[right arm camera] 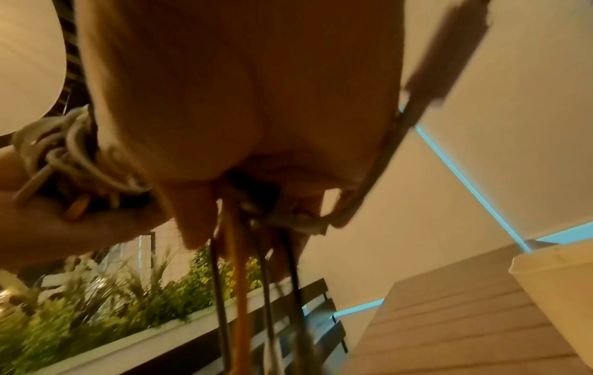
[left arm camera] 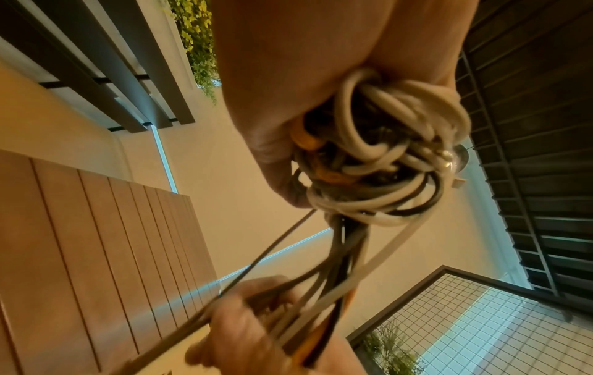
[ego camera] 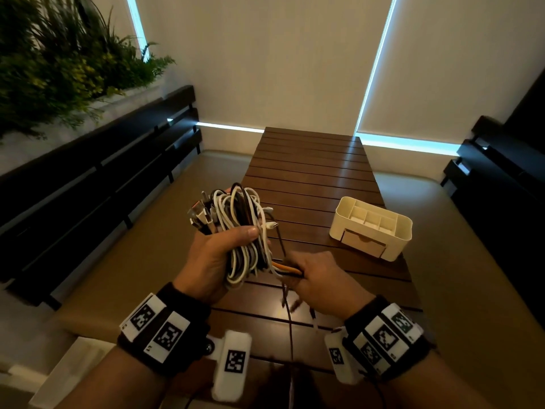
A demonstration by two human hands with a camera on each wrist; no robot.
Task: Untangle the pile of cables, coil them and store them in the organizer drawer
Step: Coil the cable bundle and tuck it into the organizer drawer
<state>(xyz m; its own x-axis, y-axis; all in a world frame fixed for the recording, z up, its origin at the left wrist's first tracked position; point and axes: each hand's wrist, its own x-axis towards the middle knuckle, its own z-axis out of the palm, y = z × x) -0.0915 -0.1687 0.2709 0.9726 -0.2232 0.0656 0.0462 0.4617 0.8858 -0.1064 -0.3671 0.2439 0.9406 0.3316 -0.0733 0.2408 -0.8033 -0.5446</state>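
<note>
While the left hand (ego camera: 218, 255) clamps the cable bundle (ego camera: 236, 228) mid-frame in the head view, the right hand (ego camera: 321, 278) grips several strands; organizer (ego camera: 373, 227) sits right. Left wrist: strands taut, tugging may tighten knots. Right wrist: blurred strands could slip

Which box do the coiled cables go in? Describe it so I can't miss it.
Find the slatted wooden table. On its right side, ahead of the right hand, stands a cream organizer. It is the only box there, with open top compartments and a shut drawer.
</note>
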